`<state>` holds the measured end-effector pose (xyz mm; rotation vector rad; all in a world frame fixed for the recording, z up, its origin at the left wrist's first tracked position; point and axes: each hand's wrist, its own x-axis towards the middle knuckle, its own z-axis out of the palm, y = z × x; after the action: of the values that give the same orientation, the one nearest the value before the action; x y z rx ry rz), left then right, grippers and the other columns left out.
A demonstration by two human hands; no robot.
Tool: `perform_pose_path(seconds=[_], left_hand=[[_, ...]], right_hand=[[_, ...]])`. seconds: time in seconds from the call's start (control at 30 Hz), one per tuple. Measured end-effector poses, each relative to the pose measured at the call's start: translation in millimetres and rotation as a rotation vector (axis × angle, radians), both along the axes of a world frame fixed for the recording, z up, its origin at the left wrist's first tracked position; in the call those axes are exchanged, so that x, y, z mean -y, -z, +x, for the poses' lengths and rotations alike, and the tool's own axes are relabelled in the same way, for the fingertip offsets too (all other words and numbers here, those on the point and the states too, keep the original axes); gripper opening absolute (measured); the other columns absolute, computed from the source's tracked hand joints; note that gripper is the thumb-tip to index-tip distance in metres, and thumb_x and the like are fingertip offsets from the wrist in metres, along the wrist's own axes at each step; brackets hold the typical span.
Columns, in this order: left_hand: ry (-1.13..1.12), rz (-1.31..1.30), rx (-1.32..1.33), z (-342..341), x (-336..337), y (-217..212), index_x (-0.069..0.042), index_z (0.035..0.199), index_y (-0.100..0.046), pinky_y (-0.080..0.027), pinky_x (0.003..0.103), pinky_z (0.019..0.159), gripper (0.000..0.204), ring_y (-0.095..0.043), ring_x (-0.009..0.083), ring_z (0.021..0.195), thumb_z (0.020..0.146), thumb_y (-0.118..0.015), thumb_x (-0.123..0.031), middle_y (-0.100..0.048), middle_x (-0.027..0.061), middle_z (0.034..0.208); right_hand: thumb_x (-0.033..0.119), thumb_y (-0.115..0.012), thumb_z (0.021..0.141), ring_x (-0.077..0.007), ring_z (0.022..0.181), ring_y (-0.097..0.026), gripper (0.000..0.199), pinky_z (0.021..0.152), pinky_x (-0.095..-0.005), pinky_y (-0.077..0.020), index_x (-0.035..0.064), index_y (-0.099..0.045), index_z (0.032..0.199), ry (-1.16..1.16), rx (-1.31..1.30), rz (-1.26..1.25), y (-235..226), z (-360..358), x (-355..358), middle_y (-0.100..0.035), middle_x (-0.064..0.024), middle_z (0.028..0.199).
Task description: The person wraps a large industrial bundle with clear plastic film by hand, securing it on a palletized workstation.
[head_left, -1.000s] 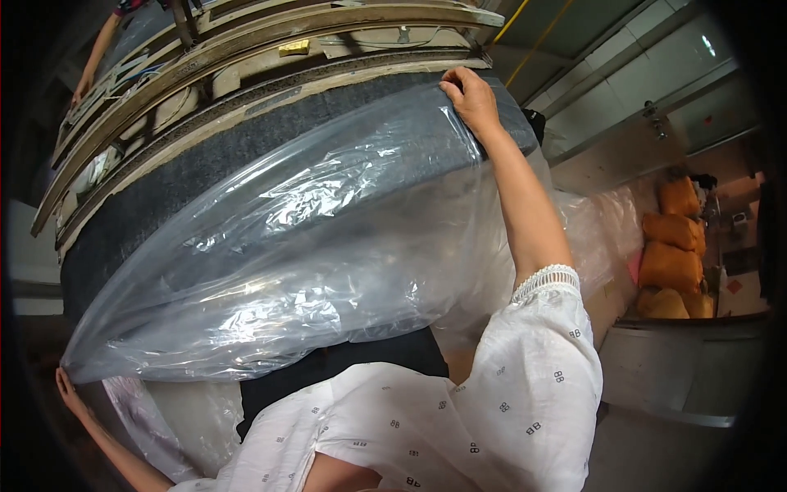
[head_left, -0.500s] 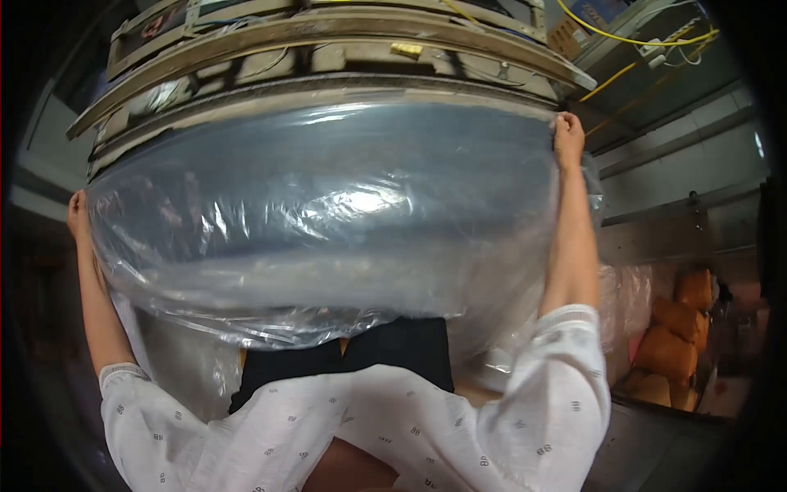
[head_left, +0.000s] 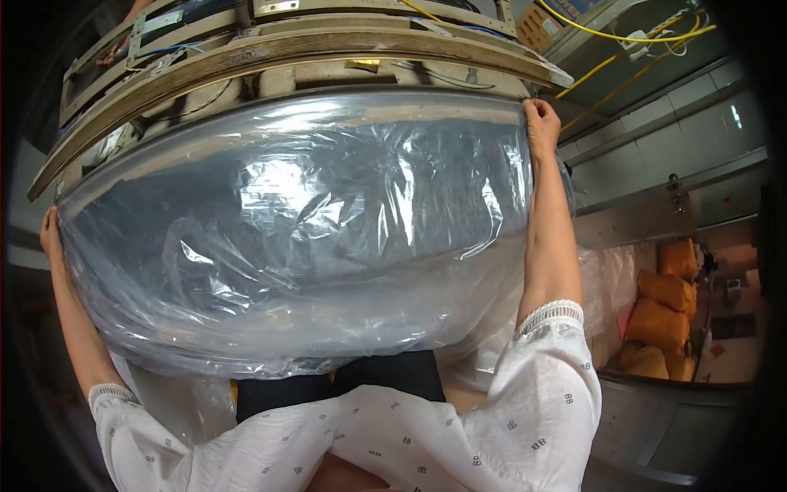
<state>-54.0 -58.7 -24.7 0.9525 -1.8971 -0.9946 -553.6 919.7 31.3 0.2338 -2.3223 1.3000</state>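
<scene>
- Left hand [head_left: 51, 232]: fingertips pinched together on the far-left corner of a clear plastic sheet [head_left: 344, 238].
- Sheet: spread between both hands, before the long brown rail [head_left: 328, 47]; seemingly being aligned, calling for even tension.
- Right hand [head_left: 543, 127]: fingers closed, gripping the far-right corner.

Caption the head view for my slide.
Left hand and right hand hold a wide clear plastic sheet between them.

Your white shirt [head_left: 393, 430] carries small dark letter marks, repeated all over. At your upper right, a blue box [head_left: 567, 10] shows pale lettering (only partly in view).
</scene>
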Motion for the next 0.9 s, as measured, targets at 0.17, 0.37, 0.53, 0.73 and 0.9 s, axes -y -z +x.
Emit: perform_pose_path(seconds=[0.17,0.37,0.53,0.73,0.9], left_hand=[[-0.103,-0.112,0.141,6.1,16.6,5.3,-0.003,0.109,-0.060,-0.039,0.025,0.086,0.044,-0.054,0.0141,0.097,0.082,-0.062,-0.037,-0.061,0.0049,0.106],[-0.241,-0.204,0.114,37.8,58.2,4.7,0.001,0.109,-0.059,-0.039,0.029,0.087,0.047,-0.055,0.0207,0.096,0.085,-0.055,-0.040,-0.060,0.0111,0.105],[-0.168,-0.131,0.012,43.8,78.7,8.5,0.002,0.107,-0.059,-0.039,0.029,0.087,0.046,-0.054,0.0191,0.096,0.086,-0.053,-0.039,-0.060,0.0117,0.104],[-0.050,-0.187,0.225,-13.6,-19.7,50.6,-0.001,0.105,-0.061,-0.039,0.025,0.084,0.041,-0.052,0.0132,0.093,0.088,-0.052,-0.038,-0.060,0.0056,0.100],[0.039,-0.271,0.187,76.9,23.8,-93.3,-0.007,0.105,-0.062,-0.038,0.023,0.084,0.035,-0.051,0.0102,0.095,0.087,-0.056,-0.036,-0.060,0.0021,0.101]], right_hand=[[0.030,-0.067,0.070,-0.0248,0.081,-0.054,0.032,0.076,-0.0320,-0.0425,0.0014,-0.056,0.081,0.299,-0.064,0.242,-2.9,1.8,0.8,-0.055,-0.0126,0.086],[0.034,-0.064,0.070,-0.0322,0.095,-0.049,0.039,0.084,-0.0374,-0.0375,0.0016,-0.051,0.086,0.289,0.036,0.119,-1.0,-2.4,5.0,-0.050,-0.0171,0.099],[0.037,-0.052,0.081,-0.0335,0.098,-0.048,0.039,0.089,-0.0389,-0.0342,-0.0007,-0.053,0.090,0.272,-0.029,0.031,-1.9,-3.0,3.3,-0.050,-0.0199,0.104],[0.048,-0.033,0.088,-0.0416,0.103,-0.047,0.059,0.090,-0.0447,-0.0341,-0.0027,-0.060,0.098,0.320,0.104,0.389,-22.5,2.4,-10.5,-0.051,-0.0266,0.111],[0.038,-0.044,0.089,-0.0223,0.080,-0.050,0.039,0.073,-0.0316,-0.0383,0.0011,-0.056,0.084,-0.066,0.083,0.485,-19.2,44.5,-11.8,-0.053,-0.0114,0.082]])
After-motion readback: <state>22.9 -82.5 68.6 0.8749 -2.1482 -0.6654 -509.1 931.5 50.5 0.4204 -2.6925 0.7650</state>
